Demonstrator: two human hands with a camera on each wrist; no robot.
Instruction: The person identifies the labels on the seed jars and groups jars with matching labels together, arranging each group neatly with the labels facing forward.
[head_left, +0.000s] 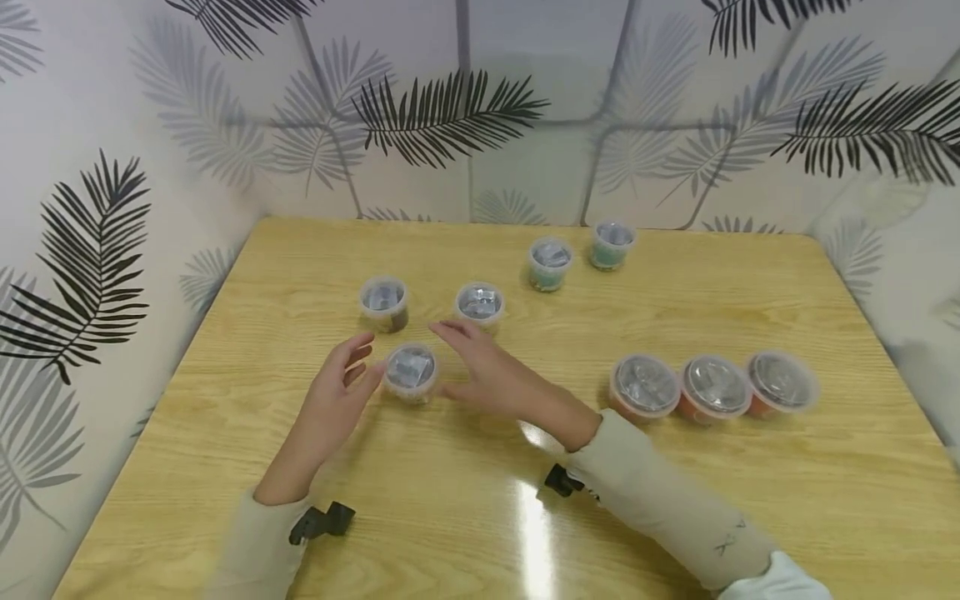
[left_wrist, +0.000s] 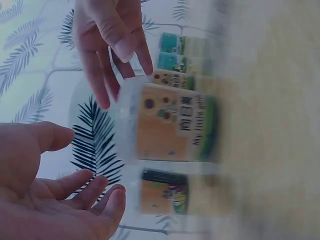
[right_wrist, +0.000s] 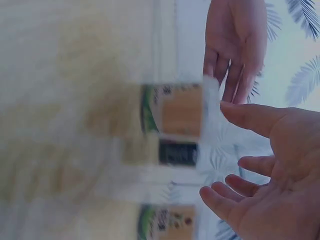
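A lidded plastic tub with a peach label stands upright on the table between my two hands. My left hand is at its left side, fingers loosely bent and thumb close to the lid rim. Over on the other side, my right hand hovers with fingers spread. Both wrist views show gaps between the palms and the tub; whether a thumb touches its lid I cannot tell. Behind stand a dark-labelled tub and another peach-labelled tub, the latter partly hidden by my right fingers.
Two teal tubs stand toward the back of the wooden table. At the right, three larger lidded tubs with red-orange sides form a row. A leaf-patterned covering rises behind the table.
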